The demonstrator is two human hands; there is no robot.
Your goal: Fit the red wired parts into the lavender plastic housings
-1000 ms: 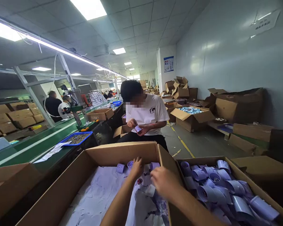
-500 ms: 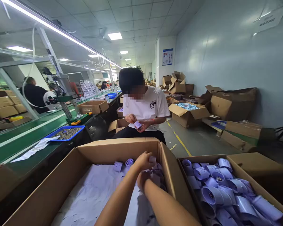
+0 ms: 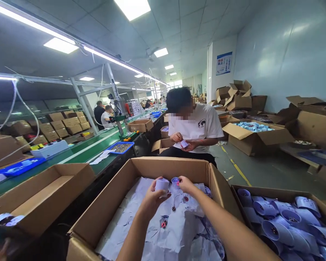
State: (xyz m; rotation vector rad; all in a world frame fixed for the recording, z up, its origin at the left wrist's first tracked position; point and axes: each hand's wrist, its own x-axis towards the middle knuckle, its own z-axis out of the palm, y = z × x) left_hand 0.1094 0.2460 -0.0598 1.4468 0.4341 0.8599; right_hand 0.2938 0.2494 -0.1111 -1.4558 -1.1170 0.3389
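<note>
My left hand (image 3: 152,197) holds a pale purple cylindrical part (image 3: 162,185) above the paper in a large cardboard box (image 3: 165,165). To its right, my right hand (image 3: 185,184) is closed on a small pink-red piece (image 3: 178,183), beside a round purple part (image 3: 175,180) with an open, patterned end. Small red pieces with thin wires lie on the white paper (image 3: 141,221), one near the middle (image 3: 163,224) and another (image 3: 186,199) below my right hand. More purple parts are partly visible along the box's right side.
A second box (image 3: 235,192) at the right holds many purple cylinders. Opposite sits a person (image 3: 195,123) handling a purple part. At the left are another cardboard box (image 3: 70,181), a green conveyor (image 3: 78,150) and a blue tray (image 3: 122,148) of small parts.
The view has turned left. My hands have moved apart; the left now holds up a purple cylinder and the right a pink-red piece. Red pieces on the paper have come into sight.
</note>
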